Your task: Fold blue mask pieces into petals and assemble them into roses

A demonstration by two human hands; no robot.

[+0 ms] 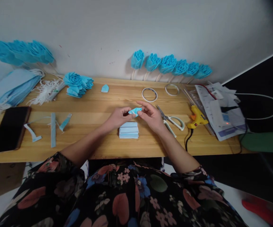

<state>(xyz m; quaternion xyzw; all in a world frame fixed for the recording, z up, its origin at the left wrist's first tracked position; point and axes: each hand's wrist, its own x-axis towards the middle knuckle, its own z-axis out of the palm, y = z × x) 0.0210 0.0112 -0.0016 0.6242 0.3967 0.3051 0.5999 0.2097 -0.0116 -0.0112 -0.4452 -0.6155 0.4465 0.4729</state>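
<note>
Between my two hands is a small folded piece of blue mask fabric point(135, 111). My left hand point(119, 118) pinches its left end, and my right hand point(152, 116) grips the right end between thumb and fingers. Just below, on the wooden table, lies a stack of pale blue pleated fabric pieces point(128, 130). A finished folded piece point(105, 88) with a pointed top rests farther back. Scissors point(170, 119) with white-green handles lie slightly open beside my right hand.
Blue fabric roses point(167, 64) on sticks lean against the wall, with more roses point(75, 83) at left. A yellow glue gun point(196, 118), tape rolls point(149, 94) and a power strip point(218, 113) are at right. Face masks point(13, 86), a phone point(10, 129) and fabric scraps point(53, 129) lie left.
</note>
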